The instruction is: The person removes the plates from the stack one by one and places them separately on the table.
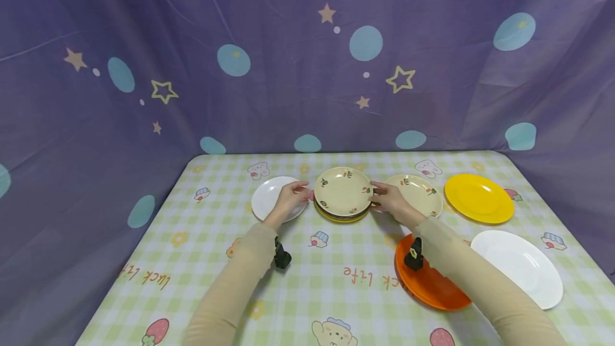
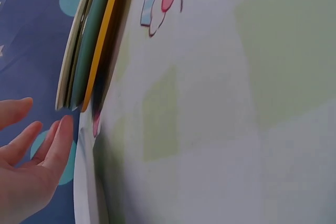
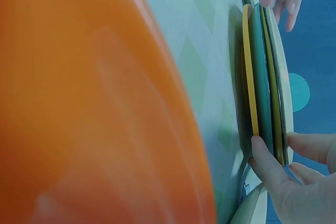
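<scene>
Orange plate [image 1: 426,279] near right, white plate [image 1: 268,196] left; right hand [image 1: 391,200] pinches plate stack [image 1: 343,194], left hand [image 1: 290,197] just beside it, fingers spread.

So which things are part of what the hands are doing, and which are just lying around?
Part of the job, it seems:
plate stack, its edge pinched by the right hand
left hand, beside the stack

Probably just lying about:
left white plate
cream plate right of the stack
yellow plate
orange plate
right white plate
</scene>
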`<state>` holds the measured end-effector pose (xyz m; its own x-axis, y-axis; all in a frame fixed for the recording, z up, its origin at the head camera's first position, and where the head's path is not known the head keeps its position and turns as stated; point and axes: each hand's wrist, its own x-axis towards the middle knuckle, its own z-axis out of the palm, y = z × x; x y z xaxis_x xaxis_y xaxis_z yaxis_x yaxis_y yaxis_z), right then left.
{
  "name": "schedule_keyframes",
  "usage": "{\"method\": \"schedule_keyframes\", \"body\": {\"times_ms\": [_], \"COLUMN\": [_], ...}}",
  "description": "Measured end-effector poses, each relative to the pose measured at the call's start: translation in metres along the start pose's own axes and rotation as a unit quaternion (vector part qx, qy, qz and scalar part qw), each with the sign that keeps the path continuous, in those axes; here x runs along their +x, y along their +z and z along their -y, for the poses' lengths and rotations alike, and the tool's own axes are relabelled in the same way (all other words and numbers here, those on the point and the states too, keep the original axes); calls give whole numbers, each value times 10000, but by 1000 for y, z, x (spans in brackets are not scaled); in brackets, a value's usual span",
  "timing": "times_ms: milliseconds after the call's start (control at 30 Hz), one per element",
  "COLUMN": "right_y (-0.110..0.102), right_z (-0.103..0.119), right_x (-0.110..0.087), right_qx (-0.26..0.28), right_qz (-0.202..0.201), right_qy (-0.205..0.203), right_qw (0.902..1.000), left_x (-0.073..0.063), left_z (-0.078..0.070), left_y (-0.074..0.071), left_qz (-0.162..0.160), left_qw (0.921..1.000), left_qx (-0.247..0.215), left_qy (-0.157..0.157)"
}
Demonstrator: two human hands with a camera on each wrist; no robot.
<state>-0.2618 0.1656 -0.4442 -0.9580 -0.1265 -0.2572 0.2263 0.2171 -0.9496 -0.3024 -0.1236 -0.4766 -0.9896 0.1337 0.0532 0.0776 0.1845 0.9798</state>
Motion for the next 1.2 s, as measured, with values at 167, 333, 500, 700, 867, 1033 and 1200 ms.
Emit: {"method": "schedule_keyframes", "body": {"times_ms": [167, 333, 500, 700, 867, 1033, 1200], "right_y": [0, -1, 0, 1, 0, 0, 0], "right_z": [0, -1, -1, 1, 0, -2, -1], "right_x": [0, 0, 0, -1, 0, 1, 1], "right_qx": [-22, -19, 36, 118, 111, 16, -67], "right_qz": [10, 28, 27, 2, 6, 1, -9], "right_qy": [-20, -71, -70, -21, -4, -54, -75], "right_qw": [10000, 10000, 10000, 9999, 9999, 10000, 9999], "left_x": [-14, -18, 31, 61, 12, -12, -12], "left_z": [-23, -29, 48, 94, 8, -31, -32], "left_y": [13, 20, 15, 19, 27, 34, 35], "left_qz": [-30, -117, -25, -161, -242, -420, -438], "left_qw": [9991, 9987, 9998, 9995, 9962, 9923, 9910], "left_qx": [-22, 141, 88, 135, 418, 798, 909], "left_qy": [-416, -469, -166, -243, -727, -843, -881]}}
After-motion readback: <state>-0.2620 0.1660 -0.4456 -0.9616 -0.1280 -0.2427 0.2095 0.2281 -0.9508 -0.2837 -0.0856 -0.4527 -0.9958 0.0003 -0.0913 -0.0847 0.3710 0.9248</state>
